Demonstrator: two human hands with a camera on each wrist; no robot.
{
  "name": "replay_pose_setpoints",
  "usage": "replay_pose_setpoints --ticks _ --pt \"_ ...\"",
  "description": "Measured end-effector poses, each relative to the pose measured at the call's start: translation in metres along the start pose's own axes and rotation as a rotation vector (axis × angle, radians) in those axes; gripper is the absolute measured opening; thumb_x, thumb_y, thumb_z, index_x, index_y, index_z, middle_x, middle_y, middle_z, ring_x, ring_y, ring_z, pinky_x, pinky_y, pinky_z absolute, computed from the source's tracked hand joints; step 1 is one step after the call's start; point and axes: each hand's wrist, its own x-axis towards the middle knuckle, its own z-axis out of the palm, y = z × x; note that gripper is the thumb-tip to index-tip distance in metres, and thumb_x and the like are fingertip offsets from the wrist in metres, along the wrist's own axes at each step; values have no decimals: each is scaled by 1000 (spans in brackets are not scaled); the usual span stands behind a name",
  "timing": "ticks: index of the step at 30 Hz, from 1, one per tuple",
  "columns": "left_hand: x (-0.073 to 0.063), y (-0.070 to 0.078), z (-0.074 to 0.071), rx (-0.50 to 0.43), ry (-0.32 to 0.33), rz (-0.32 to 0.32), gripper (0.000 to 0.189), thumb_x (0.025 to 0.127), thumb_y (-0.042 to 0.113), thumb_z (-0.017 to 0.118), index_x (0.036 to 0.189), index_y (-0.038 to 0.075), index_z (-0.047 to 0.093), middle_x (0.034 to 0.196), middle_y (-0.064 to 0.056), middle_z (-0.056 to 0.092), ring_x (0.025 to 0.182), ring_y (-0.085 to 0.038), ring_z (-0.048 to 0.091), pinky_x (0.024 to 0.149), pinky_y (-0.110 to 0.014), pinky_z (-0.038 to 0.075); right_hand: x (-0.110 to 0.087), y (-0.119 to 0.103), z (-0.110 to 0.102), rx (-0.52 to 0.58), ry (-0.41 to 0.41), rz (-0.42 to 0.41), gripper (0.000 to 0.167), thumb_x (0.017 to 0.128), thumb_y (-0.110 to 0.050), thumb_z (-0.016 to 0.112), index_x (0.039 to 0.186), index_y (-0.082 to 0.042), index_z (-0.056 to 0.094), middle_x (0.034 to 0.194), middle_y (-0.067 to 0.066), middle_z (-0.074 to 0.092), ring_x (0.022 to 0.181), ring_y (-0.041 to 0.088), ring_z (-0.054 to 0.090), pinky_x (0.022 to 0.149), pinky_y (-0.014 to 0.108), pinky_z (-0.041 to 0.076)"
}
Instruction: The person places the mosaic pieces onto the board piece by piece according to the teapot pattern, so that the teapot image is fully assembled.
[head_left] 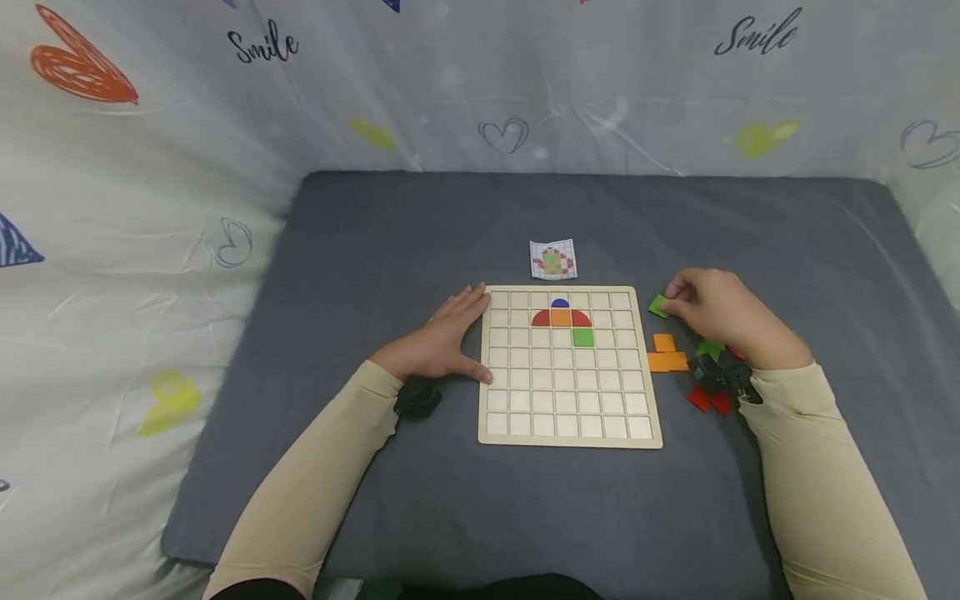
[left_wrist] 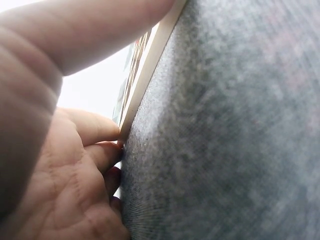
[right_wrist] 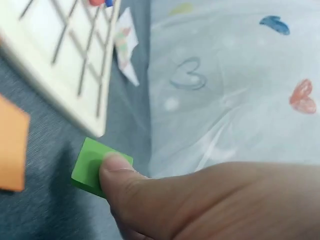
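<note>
My right hand (head_left: 716, 308) pinches a green square tile (right_wrist: 90, 165) between thumb and fingers, just off the right edge of the wooden grid board (head_left: 525, 402). My left hand (head_left: 442, 340) rests at the board's left edge, fingers spread, with the thumb and fingertips on its rim. Near the board's top sit a blue half-round piece (head_left: 559, 303), an orange square (head_left: 560, 317) flanked by two red quarter-round pieces (head_left: 541, 318), and a green square (head_left: 582, 337) one row below, right of centre.
Behind the board lies a small printed pattern card (head_left: 553, 260). Orange squares (head_left: 667, 362) lie at the board's right edge. Red pieces (head_left: 699, 398) and green pieces (head_left: 709, 349) lie under and near my right wrist. A grey cloth (head_left: 420, 217) covers the table.
</note>
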Motion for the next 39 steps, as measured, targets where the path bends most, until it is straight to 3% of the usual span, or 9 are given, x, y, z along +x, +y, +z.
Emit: replay_pose_setpoints --ticks 8,16,21,28,39 --pt "2 -1 0 8 0 0 131 78 41 95 169 6 7 177 -6 -6 163 -25 -9 132 -44 -4 -1 -31 1 15 -18 -67 19 102 -21 72 104 -2 68 93 12 71 78 25 60 67 39 49" --pt "0 -2 0 -9 -4 -6 131 79 40 94 169 7 5 177 -7 -6 163 -25 -11 132 -45 -5 8 -70 19 60 -57 -195 11 99 -16 76 97 -8 70 88 5 69 66 19 52 62 35 42" --pt "1 -3 0 -8 -2 -1 130 79 40 94 169 7 6 177 -8 -6 163 -25 -10 132 -44 -5 15 -86 32 93 -94 -251 8 97 -15 78 93 -11 72 87 1 71 69 18 53 65 34 42" --pt "3 -4 2 10 -6 3 130 80 42 93 169 7 5 177 -8 -6 163 -26 -10 132 -44 -5 24 -96 48 96 -130 -305 7 96 -13 79 92 -12 73 85 0 70 71 16 55 67 34 46" --pt "3 -3 1 8 -6 0 129 80 41 93 169 7 6 177 -9 -5 163 -26 -10 132 -45 -4 26 -96 56 96 -164 -348 7 96 -10 78 92 -13 74 83 -1 67 74 15 56 72 35 49"
